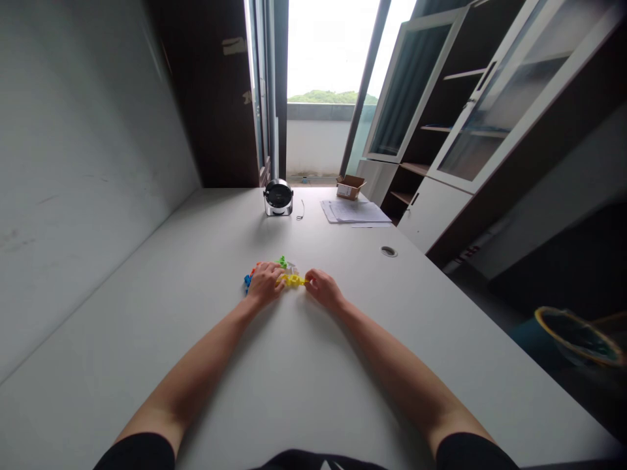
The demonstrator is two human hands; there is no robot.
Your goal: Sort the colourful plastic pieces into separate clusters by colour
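Small plastic pieces lie in a cluster on the white table (304,391), with a green piece (283,262) at the back, a white piece (292,268) beside it and a blue piece (247,282) at the left. A bit of orange shows behind my left hand (266,282), which covers much of the cluster. Its curled fingers and thumb close at the left end of a row of yellow plastic pieces (293,281). My right hand (322,287) pinches the right end of that row. The pieces' exact shape is too small to make out.
Toward the table's far edge stand a round black-and-silver device (279,196), a thin looped cord (300,212), some paper sheets (355,212) and an open cardboard box (350,187). A cable hole (388,251) lies right of my hands. A wall (88,163) borders the left side.
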